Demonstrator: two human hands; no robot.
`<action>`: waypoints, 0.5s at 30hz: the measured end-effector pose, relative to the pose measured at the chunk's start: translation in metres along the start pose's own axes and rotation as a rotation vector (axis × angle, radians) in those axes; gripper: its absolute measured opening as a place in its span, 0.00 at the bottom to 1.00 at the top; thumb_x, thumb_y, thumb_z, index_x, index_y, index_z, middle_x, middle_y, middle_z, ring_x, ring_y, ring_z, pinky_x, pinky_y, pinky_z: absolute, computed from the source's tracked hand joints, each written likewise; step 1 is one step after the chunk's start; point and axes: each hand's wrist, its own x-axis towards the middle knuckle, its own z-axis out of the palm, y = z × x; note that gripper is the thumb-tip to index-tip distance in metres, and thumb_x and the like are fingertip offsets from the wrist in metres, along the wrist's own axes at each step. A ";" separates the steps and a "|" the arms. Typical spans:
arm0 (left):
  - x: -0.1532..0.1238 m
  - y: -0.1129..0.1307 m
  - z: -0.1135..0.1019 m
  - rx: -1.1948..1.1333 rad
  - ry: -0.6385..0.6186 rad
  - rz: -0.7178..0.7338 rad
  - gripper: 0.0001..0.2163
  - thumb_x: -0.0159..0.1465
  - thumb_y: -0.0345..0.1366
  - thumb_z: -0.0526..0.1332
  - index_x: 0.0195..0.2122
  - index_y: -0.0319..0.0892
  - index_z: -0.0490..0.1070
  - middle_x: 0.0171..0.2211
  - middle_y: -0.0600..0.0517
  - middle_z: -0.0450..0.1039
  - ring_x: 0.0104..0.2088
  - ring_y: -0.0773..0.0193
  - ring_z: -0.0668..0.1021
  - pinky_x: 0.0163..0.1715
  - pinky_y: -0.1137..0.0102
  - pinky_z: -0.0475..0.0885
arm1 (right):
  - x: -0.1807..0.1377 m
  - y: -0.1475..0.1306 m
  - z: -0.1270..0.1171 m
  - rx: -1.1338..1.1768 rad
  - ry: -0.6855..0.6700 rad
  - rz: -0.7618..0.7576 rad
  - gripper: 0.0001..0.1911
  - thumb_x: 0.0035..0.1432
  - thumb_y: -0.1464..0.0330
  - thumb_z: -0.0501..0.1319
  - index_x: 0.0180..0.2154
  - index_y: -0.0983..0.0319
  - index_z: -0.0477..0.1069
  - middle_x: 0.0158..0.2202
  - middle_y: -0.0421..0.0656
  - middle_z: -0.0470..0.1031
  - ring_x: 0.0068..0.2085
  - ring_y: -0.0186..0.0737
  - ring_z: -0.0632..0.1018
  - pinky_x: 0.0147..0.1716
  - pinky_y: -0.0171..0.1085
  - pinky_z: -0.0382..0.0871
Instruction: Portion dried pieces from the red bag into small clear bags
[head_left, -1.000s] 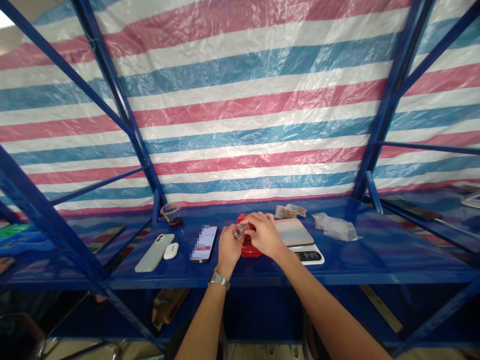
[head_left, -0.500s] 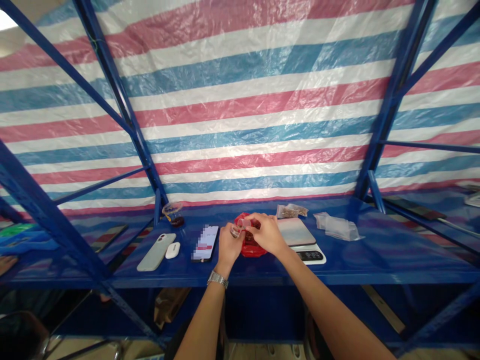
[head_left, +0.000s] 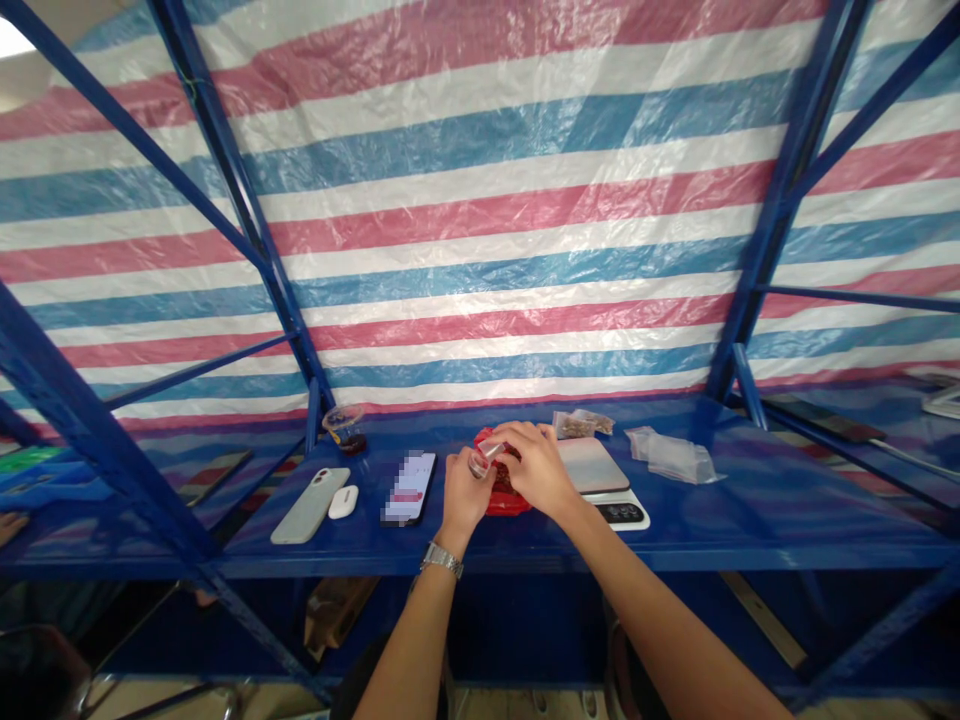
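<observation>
Over an opened red plastic bag (head_left: 505,504) with dark brown bits in it, both of my hands meet. Closed fingers of my left hand (head_left: 466,494) grip a small clear plastic bag (head_left: 482,461), whose mouth looks rounded. My right hand (head_left: 534,463) is also closed, its fingertips on the clear bag's upper edge. Whether those fingertips pinch any of the brown bits is hidden. Just right of my right hand lies a flat digital scale (head_left: 634,508) with a dark display.
Filled clear bags (head_left: 582,424) lie behind the scale, and flat clear zip bags (head_left: 679,456) to its right. On the left are a lit phone (head_left: 409,488), a white earbud case (head_left: 343,502), a pale phone (head_left: 310,506) and a clear cup (head_left: 347,432) with dark liquid. Blue posts (head_left: 247,220) frame the table.
My left hand has shifted slightly right and turned, and the clear bag tilts more between the hands. My right hand stays at nearly the same spot.
</observation>
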 end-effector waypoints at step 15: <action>0.003 -0.003 -0.006 -0.051 0.004 0.001 0.05 0.58 0.32 0.65 0.27 0.44 0.69 0.26 0.53 0.74 0.30 0.61 0.75 0.31 0.69 0.66 | 0.003 0.000 0.008 0.039 0.005 0.092 0.12 0.62 0.74 0.64 0.43 0.53 0.79 0.47 0.40 0.82 0.48 0.45 0.79 0.51 0.45 0.57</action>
